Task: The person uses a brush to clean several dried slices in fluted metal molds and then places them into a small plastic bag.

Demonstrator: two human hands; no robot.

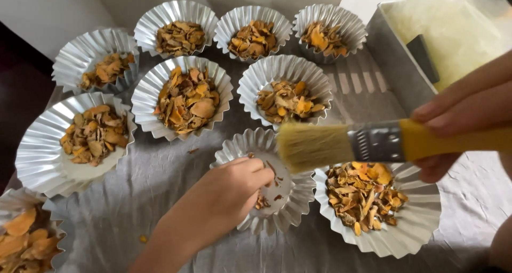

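Nearly empty fluted foil cup under a brush and pinching fingers

The foil cup (pixel 288 198), at the middle of the grey-covered tabletop (pixel 149 187), holds only a few dried orange-brown chips (pixel 262 201); the left hand (pixel 229 193) reaches into it, fingertips drawn together on the chips, while the right hand (pixel 469 118) is clamped on a yellow-handled brush (pixel 341 144) hovering just above it. Short, light strokes toward the fingers would probably clear it best. Nine filled cups surround it; a metal tray (pixel 400 65) sits behind-right.
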